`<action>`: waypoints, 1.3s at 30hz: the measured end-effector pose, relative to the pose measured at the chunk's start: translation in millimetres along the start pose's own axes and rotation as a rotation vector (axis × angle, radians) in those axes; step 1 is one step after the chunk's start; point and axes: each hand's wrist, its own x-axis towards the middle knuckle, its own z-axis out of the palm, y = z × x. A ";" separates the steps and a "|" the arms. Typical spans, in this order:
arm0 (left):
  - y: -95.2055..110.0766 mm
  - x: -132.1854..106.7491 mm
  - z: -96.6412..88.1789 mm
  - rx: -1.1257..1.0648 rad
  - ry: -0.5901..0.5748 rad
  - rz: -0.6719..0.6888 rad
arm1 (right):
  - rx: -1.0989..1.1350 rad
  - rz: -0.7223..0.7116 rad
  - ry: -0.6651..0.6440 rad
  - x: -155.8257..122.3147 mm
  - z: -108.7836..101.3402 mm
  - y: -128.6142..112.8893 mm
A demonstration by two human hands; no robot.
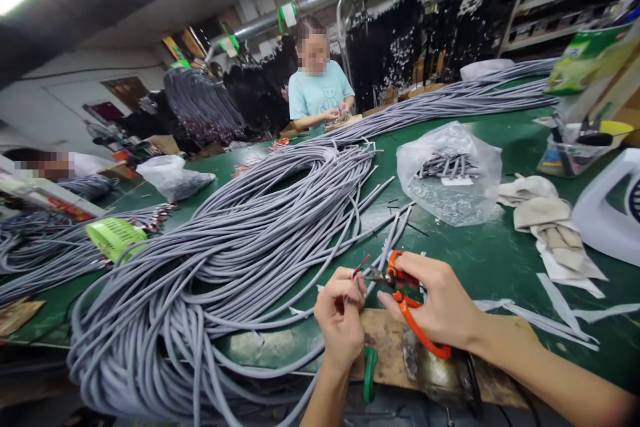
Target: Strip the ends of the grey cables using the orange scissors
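1. On my feed, the left grip [340,320] is clenched, with thumb and fingers pinching thin red and dark wires [358,271] whose tips stick up above the fingertips. The fingers hide most of the pinched piece, so I cannot tell exactly where the wires come from.
2. The right grip [435,300] is clenched around orange-handled scissors [417,323], with the metal blades [377,275] reaching left. Their tips sit just beside the wires, but I cannot tell whether they touch.
3. Both grips hover above a scarred wooden board [400,353] at the edge of the green surface [505,260].
4. A huge coil of grey sheathed cable [200,280] lies left of my hands, with loose ends fanning toward them.
5. Ahead and to the right, a clear plastic bag [450,177] holds short grey cable pieces. Beside it are crumpled cloth rags [543,210], and pale strips [550,310] lie to the right of my right grip.
6. Across the surface, a co-worker in a pale blue T-shirt [317,90] handles something small with both hands [336,117].
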 end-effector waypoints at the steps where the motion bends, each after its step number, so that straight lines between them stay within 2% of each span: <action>1: -0.3 -0.1 -0.6 0.068 -0.009 0.052 | -0.020 0.006 -0.023 -0.2 1.2 1.0; 5: 0.9 1.4 -2.8 0.229 -0.080 0.175 | -0.066 0.053 -0.123 -1.3 3.7 5.4; 12: 6.2 5.2 -6.8 0.306 -0.176 0.208 | -0.108 0.035 -0.228 -3.0 3.6 9.5; 16: 6.1 8.5 -9.5 0.276 -0.190 0.230 | -0.145 0.004 -0.232 -4.2 3.8 10.9; 19: 4.5 9.8 -10.6 0.243 -0.222 0.210 | -0.191 -0.040 -0.184 -6.7 3.9 12.1; 21: 3.6 9.2 -9.4 0.199 -0.226 0.162 | -0.226 -0.078 -0.132 -8.7 4.1 12.7; 23: 4.3 7.9 -6.3 0.139 -0.171 0.087 | -0.243 -0.120 -0.084 -9.5 4.1 13.0; 26: 11.4 4.8 -2.8 0.008 -0.026 -0.152 | -0.226 -0.146 -0.025 -5.7 0.7 14.7; 28: 20.0 -0.4 -5.4 -0.078 0.063 -0.334 | -0.282 -0.076 0.041 0.5 -6.3 18.1; 30: 29.5 -10.6 -13.3 -0.103 0.093 -0.478 | -0.443 0.095 0.072 7.4 -17.9 24.9; 32: 38.1 -26.8 -24.7 -0.046 0.066 -0.601 | -0.646 0.311 -0.007 11.6 -32.7 35.5; 34: 45.1 -46.8 -36.4 0.074 0.051 -0.692 | -0.786 0.460 -0.151 11.0 -47.8 48.0; 37: 53.9 -74.2 -48.2 0.334 0.053 -0.713 | -0.849 0.471 -0.261 4.8 -62.1 61.3; 39: 59.2 -82.4 -50.6 0.497 -0.028 -0.608 | -0.828 0.390 -0.259 2.6 -60.7 61.4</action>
